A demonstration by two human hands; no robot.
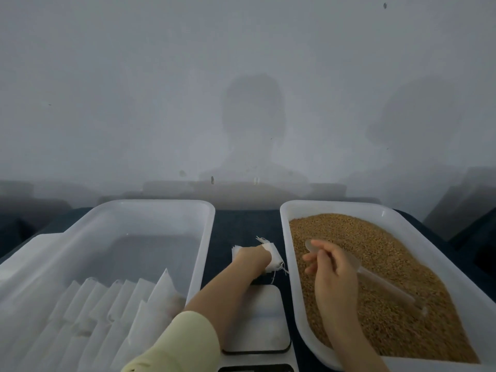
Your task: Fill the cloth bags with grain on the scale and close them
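My left hand (253, 260) grips a small white cloth bag (271, 255) with frayed threads, held above the dark table just beyond the white scale (261, 318). My right hand (332, 272) is over the brown grain (375, 277) in the right white tray (429, 237) and holds a translucent plastic spoon (312, 247) by its handle, bowl pointing left. A second clear scoop (386, 285) lies on the grain to the right of that hand. The scale's plate is bare.
A large white tray (134, 210) on the left holds several flat white cloth bags (112, 304) standing in rows at its near end. A dark blue cloth covers the table. A grey wall rises right behind the trays.
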